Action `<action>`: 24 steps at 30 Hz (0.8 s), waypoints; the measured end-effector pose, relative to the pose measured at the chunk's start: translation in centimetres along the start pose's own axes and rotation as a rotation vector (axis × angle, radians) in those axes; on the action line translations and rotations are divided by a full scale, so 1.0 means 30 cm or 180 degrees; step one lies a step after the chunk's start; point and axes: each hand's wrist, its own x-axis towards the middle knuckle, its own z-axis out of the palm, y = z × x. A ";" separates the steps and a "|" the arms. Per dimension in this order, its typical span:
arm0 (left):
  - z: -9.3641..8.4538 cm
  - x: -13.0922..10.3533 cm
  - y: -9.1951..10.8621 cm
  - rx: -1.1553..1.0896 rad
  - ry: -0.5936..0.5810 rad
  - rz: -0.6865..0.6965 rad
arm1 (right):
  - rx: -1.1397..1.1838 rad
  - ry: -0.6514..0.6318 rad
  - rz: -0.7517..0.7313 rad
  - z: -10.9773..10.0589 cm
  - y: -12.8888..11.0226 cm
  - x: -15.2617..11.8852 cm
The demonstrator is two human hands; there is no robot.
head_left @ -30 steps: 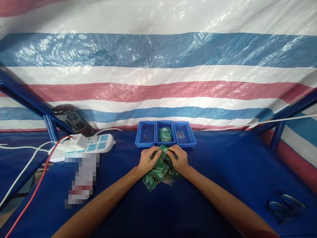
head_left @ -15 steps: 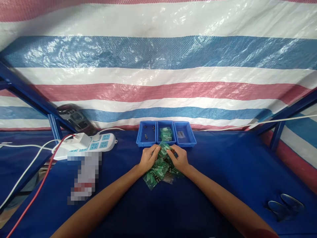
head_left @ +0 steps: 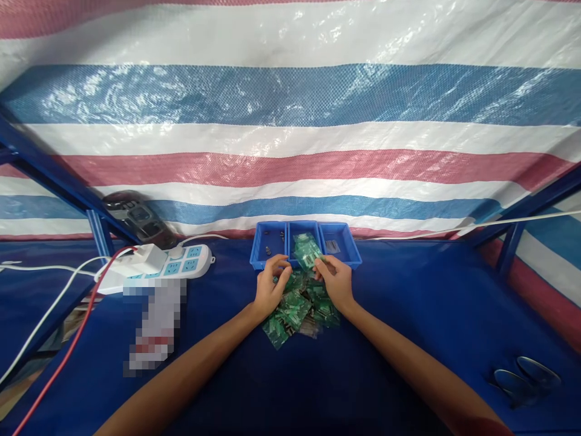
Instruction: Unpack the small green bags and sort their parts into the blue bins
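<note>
My right hand [head_left: 334, 280] pinches a green plastic packet [head_left: 307, 249] by its near corner, holding it over the front of the middle blue tray [head_left: 296, 229]. My left hand [head_left: 271, 283] is beside it with thumb and fingers apart and nothing between them. Below both hands a pile of similar green packets [head_left: 293, 307], with small slim parts inside, lies on the blue tabletop. The left blue tray [head_left: 256, 249] holds a few small metal pieces [head_left: 267, 250]. In the right blue tray [head_left: 348, 248] lies a small clear packet [head_left: 333, 246].
A white power strip [head_left: 200, 261] with plugs and cables stands at the left, near a dark packaged item [head_left: 140, 217]. A blurred-out item [head_left: 157, 327] lies in front. Glasses [head_left: 521, 378] rest at the right. Blue frame bars and a striped sheet [head_left: 290, 139] stand behind.
The packet has left my left fingers and moved forward over the middle tray in my right hand. My left hand has opened and drawn slightly away from it.
</note>
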 end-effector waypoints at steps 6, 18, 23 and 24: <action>0.000 0.005 -0.003 -0.0078 -0.0029 -0.0035 | 0.0134 -0.0292 0.0300 -0.022 -0.050 0.046; 0.000 0.005 0.003 0.0071 -0.0072 -0.0029 | -0.2659 -0.2216 -0.0243 -0.058 -0.108 0.051; -0.002 0.008 0.008 0.0110 -0.0146 -0.0001 | -0.2707 -0.2881 -0.0532 -0.066 -0.167 0.033; -0.002 0.008 0.008 0.0113 -0.0156 0.0002 | -0.2807 -0.2938 -0.0597 -0.064 -0.172 0.028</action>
